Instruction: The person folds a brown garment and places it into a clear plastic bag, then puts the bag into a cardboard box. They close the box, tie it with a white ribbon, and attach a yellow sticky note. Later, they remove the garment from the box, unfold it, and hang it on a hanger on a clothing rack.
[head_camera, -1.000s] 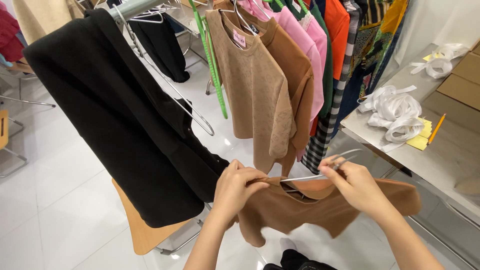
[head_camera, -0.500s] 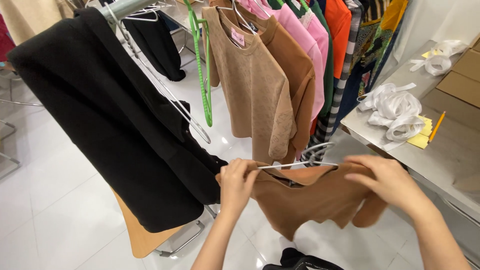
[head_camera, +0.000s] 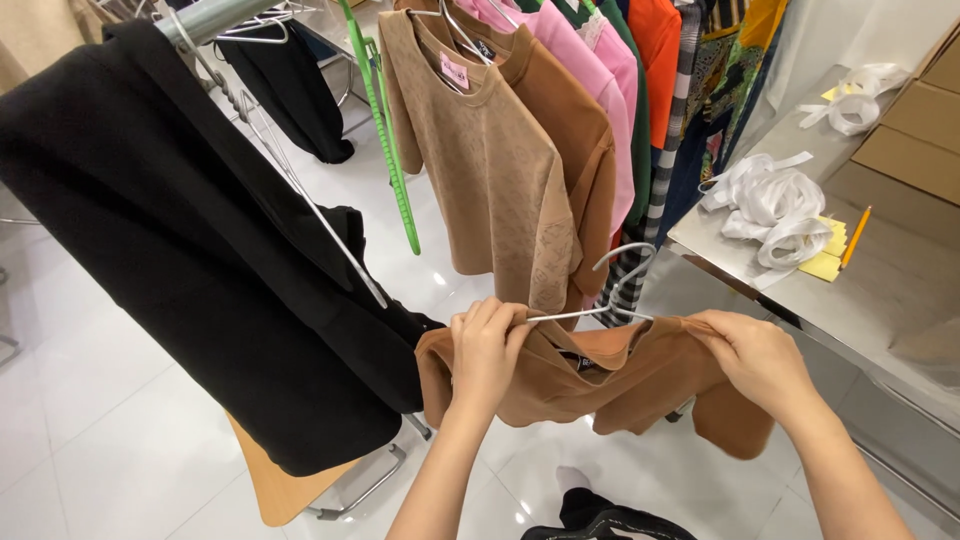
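Both hands (head_camera: 487, 350) (head_camera: 757, 357) hold a brown shirt (head_camera: 600, 385) on a wire hanger (head_camera: 607, 300).

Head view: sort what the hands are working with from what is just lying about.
In hand:
- left hand gripping the wire hanger
- right hand pulling the brown shirt over it

Lying about:
- black garment on the rack
- tan shirt, pink top
- white straps, yellow notes, pencil on the steel table
- green hanger
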